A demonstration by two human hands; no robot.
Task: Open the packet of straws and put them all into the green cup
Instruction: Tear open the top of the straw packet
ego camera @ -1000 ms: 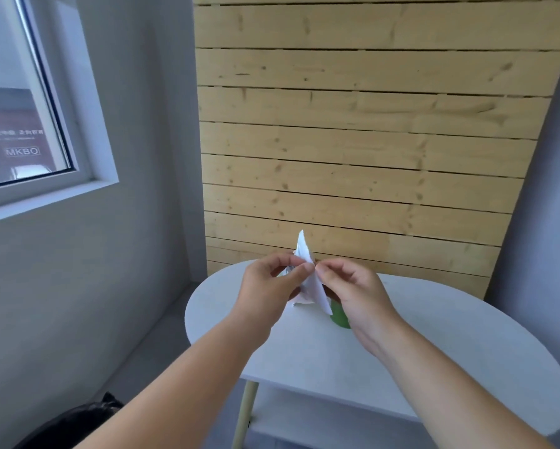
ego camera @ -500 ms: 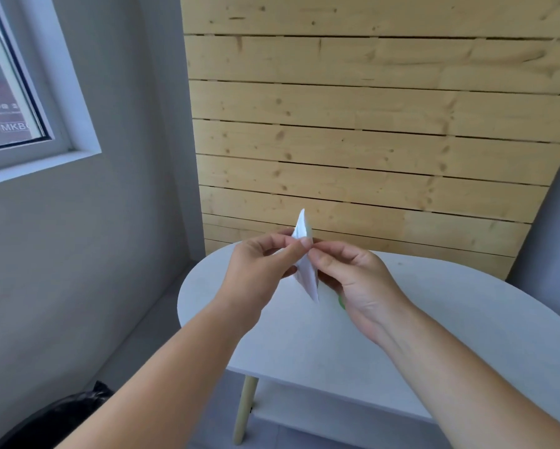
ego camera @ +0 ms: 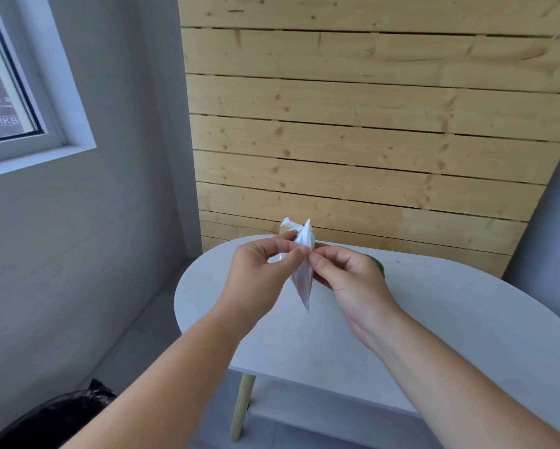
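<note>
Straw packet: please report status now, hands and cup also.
The left hand and right hand pinch the packet near its top. Packet upright over the table, no straws out. The green cup mostly hidden behind right hand.

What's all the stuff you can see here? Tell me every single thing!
packet of straws: one, white, held above the table between both hands
green cup: one, green, behind the right hand, only an edge shows
table: one, pale grey top with a light wooden leg, in front of the plank wall
plank wall: one, light wood, behind the table
window: one, white frame, upper left
bin bag: one, black, bottom left corner
left hand: one, fingers pinch the packet near its top
right hand: one, fingers pinch the packet near its top
</note>
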